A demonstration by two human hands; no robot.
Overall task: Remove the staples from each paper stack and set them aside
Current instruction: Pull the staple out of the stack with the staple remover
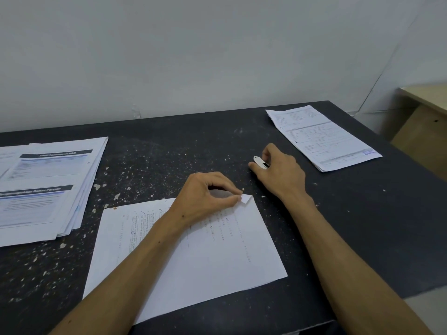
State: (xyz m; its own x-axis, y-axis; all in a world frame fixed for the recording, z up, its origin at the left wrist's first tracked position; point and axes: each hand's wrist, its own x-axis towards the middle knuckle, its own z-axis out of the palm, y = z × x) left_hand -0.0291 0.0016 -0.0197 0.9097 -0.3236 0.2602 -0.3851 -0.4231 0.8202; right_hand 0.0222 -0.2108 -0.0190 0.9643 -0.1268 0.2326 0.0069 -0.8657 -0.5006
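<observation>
Two bare hands are on the black speckled table (169, 151). The left hand (208, 197) pinches the folded top corner of the white paper stack (205, 257) in front. The right hand (280, 170), just behind, grips a small silver staple remover (260, 161).

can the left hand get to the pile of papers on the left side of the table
Probably yes: the left hand only pinches the middle paper's corner, and bare table lies between it and the pile.
</observation>
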